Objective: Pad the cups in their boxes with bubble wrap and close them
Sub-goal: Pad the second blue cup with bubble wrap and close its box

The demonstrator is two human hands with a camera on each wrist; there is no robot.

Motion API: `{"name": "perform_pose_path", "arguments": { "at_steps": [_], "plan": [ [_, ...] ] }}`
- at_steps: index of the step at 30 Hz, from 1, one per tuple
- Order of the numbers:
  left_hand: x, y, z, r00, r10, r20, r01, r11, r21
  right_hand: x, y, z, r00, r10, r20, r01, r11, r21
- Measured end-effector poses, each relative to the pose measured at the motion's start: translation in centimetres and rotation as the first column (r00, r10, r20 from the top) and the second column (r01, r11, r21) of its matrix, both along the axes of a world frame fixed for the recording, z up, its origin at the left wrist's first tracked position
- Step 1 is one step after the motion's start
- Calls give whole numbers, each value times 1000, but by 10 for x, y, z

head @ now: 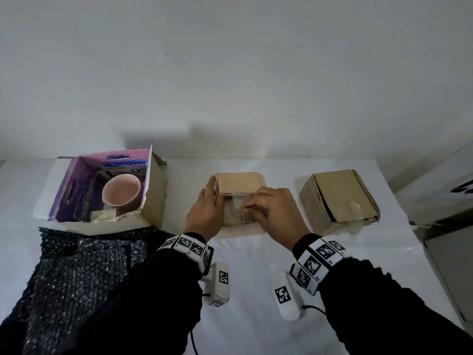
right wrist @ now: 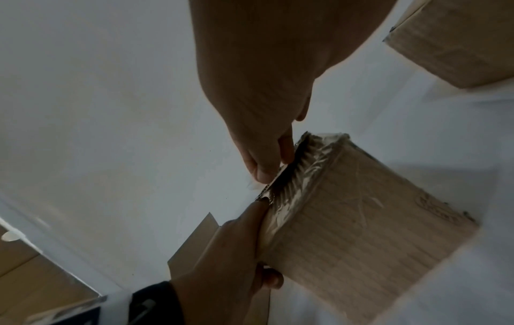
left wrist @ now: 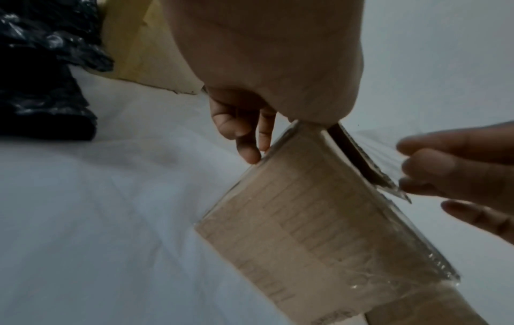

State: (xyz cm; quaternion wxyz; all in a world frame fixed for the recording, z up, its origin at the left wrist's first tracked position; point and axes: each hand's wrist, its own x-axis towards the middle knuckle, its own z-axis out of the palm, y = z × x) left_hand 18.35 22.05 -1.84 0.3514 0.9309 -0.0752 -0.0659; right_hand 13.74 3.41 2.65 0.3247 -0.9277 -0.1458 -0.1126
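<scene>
A small brown cardboard box (head: 239, 183) stands mid-table between both hands. My left hand (head: 204, 213) grips its left side, thumb on the top edge; in the left wrist view its fingertips (left wrist: 250, 154) touch the box (left wrist: 306, 220) at a corner. My right hand (head: 273, 208) pinches the taped lid flap (right wrist: 294, 167) on top of the box (right wrist: 361, 230); a dark gap shows under the flap. Its contents are hidden. A pink cup (head: 122, 192) sits in an open purple-lined box (head: 153, 190) at the left. Black bubble wrap (head: 76, 272) lies in front of that box.
A second brown cardboard box (head: 340, 196), lid down, stands to the right of the middle one. A white cloth (head: 256, 252) covers the table, with a white wall close behind. White furniture (head: 448, 252) borders the table's right edge.
</scene>
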Motion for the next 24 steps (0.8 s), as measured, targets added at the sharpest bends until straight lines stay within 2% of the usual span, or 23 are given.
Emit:
{"name": "perform_pose_path", "arguments": {
  "at_steps": [3, 5, 10, 12, 14, 16, 18, 20, 21, 22, 24],
  "plan": [
    [-3, -3, 0, 993, 101, 63, -98, 994, -42, -2, 2, 1, 998, -4, 58, 7, 999, -50],
    [-5, -5, 1, 987, 118, 106, -115, 993, -28, -4, 3, -1, 997, -3, 79, 13, 992, -124],
    [-6, -7, -1, 977, 170, 131, -172, 985, 7, -9, 6, -12, 999, 6, 47, 6, 971, -239],
    [-7, -6, -3, 965, 210, 160, -208, 978, -32, -9, 7, -14, 998, 22, 62, -3, 959, -284],
    [-6, -3, -5, 942, 228, 246, -214, 973, -83, -12, 9, -13, 994, 48, 93, -12, 937, -349],
    [-2, 0, -2, 907, 116, 406, -141, 989, 32, -19, 8, -12, 990, 85, 111, -33, 913, -406],
    [-1, 3, 5, 850, -160, 502, 62, 976, 207, -29, 4, -14, 989, 127, 78, -78, 886, -457],
    [-4, 8, 5, 760, -450, 468, 303, 883, 357, -37, -2, -20, 988, 145, 46, -102, 858, -503],
    [-7, 13, 1, 721, -548, 423, 379, 824, 422, -40, -4, -24, 988, 146, 42, -103, 848, -520],
    [-10, 19, -4, 689, -604, 401, 410, 781, 472, -41, -5, -27, 989, 141, 52, -92, 846, -525],
    [-16, 28, -10, 642, -637, 427, 407, 755, 515, -41, -2, -28, 987, 113, 112, -45, 875, -481]
  ]
}}
